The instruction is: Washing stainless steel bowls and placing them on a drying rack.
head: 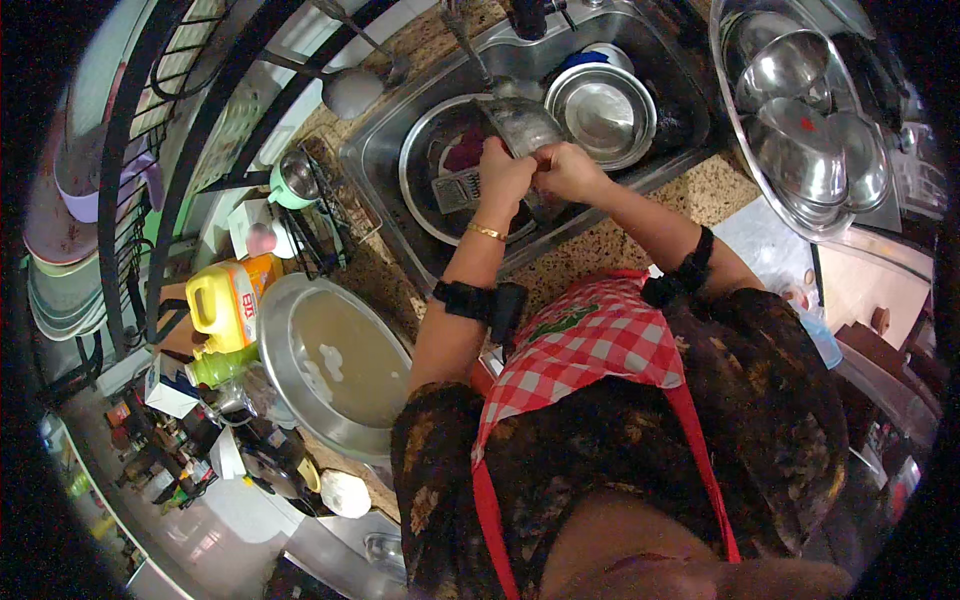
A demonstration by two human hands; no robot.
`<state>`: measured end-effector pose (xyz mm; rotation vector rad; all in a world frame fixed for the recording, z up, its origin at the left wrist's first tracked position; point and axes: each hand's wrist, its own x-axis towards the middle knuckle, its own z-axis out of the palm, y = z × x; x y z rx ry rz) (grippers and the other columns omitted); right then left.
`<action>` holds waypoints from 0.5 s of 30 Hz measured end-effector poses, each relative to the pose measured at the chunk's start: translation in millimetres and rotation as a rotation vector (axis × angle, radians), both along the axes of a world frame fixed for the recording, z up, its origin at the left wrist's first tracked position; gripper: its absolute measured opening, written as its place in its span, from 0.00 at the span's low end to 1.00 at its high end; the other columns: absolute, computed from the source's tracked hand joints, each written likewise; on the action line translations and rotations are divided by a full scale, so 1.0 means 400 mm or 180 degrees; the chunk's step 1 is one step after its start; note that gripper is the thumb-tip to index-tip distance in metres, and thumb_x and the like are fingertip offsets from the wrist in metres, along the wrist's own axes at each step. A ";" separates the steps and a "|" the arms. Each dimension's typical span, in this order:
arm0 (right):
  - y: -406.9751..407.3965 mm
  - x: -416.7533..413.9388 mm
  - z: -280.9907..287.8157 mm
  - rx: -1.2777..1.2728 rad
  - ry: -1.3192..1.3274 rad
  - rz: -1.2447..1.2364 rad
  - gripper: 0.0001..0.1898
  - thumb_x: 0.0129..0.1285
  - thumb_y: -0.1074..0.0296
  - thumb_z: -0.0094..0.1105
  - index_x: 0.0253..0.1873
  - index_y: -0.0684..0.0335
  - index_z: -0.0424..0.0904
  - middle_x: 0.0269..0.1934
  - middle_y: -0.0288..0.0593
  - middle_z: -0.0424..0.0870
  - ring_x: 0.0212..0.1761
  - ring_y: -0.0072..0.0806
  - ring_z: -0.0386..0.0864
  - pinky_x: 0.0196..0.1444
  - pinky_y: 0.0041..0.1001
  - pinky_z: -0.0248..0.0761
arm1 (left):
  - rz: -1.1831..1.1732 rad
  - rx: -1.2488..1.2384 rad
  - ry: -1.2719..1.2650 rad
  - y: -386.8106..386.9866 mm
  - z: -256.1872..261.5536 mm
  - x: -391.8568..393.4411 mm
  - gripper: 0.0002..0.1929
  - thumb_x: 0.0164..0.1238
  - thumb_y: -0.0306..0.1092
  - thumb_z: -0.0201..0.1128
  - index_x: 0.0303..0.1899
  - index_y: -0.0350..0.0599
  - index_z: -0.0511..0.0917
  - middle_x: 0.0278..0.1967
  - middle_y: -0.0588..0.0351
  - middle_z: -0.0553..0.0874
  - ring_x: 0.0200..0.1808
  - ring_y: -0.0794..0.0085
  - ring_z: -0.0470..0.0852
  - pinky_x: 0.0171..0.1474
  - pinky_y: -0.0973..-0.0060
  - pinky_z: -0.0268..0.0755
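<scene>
Over the left part of the steel sink [367, 154], my left hand [506, 176] and my right hand [570, 172] meet at the near edge of a tilted metal bowl [529, 124]. Fingers of both hands close on its rim; its underside is partly hidden. Below them sits a wide round metal basin [406, 165]. A flat metal grater [450, 193] lies in that basin beside something purple [466, 152], too blurred to name. To the right, a round metal pan [555, 112] rests in the sink near a white and blue container [619, 56].
A large basin of cloudy water [274, 330] stands left of my left arm. Behind it are a yellow jug [206, 296] and a black dish rack [120, 187]. At right, an oval metal tub [731, 112] holds several metal bowls [799, 150]. The faucet [529, 19] is at the sink's back.
</scene>
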<state>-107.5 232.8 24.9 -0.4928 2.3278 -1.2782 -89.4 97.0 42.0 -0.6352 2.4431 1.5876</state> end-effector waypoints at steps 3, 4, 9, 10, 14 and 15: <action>-0.006 0.018 -0.017 0.0056 0.0333 -0.0102 0.16 0.46 0.58 0.63 0.33 0.65 0.79 0.30 0.57 0.81 0.33 0.52 0.79 0.38 0.42 0.73 | -0.0131 -0.0838 0.0071 0.018 0.009 0.004 0.23 0.45 0.29 0.62 0.46 0.30 0.70 0.39 0.39 0.81 0.41 0.49 0.81 0.45 0.62 0.72; -0.010 0.026 -0.016 0.0084 0.0506 -0.0132 0.16 0.45 0.58 0.63 0.33 0.65 0.79 0.30 0.57 0.81 0.33 0.52 0.79 0.38 0.43 0.73 | -0.0132 -0.0901 0.0003 0.024 0.013 0.008 0.22 0.45 0.29 0.61 0.44 0.28 0.69 0.39 0.35 0.80 0.42 0.45 0.80 0.46 0.60 0.71; -0.012 0.049 -0.008 0.0352 0.0822 -0.0278 0.16 0.45 0.58 0.63 0.33 0.66 0.77 0.29 0.57 0.80 0.33 0.51 0.80 0.36 0.44 0.73 | -0.0173 -0.0927 -0.0097 0.045 0.026 0.013 0.21 0.45 0.29 0.61 0.42 0.25 0.67 0.38 0.28 0.78 0.42 0.38 0.78 0.47 0.55 0.69; -0.015 0.056 -0.002 0.0366 0.0878 -0.0319 0.17 0.45 0.58 0.63 0.34 0.66 0.76 0.29 0.58 0.80 0.32 0.51 0.80 0.35 0.43 0.73 | -0.0158 -0.0973 -0.0068 0.045 0.016 0.016 0.22 0.46 0.30 0.61 0.42 0.25 0.67 0.37 0.28 0.79 0.42 0.38 0.78 0.47 0.55 0.70; -0.018 0.071 0.019 0.0757 0.1140 -0.0408 0.20 0.45 0.58 0.64 0.39 0.65 0.71 0.32 0.56 0.80 0.33 0.50 0.80 0.33 0.42 0.74 | -0.0084 -0.1096 0.0092 0.057 0.000 0.016 0.22 0.48 0.33 0.62 0.41 0.25 0.67 0.36 0.29 0.79 0.40 0.38 0.79 0.46 0.55 0.70; -0.016 0.072 0.030 0.0801 0.1181 -0.0452 0.21 0.45 0.59 0.64 0.40 0.65 0.69 0.34 0.56 0.80 0.33 0.50 0.80 0.33 0.42 0.75 | -0.0054 -0.1111 0.0133 0.061 0.001 0.017 0.22 0.49 0.33 0.63 0.41 0.25 0.67 0.36 0.30 0.79 0.40 0.38 0.79 0.46 0.55 0.70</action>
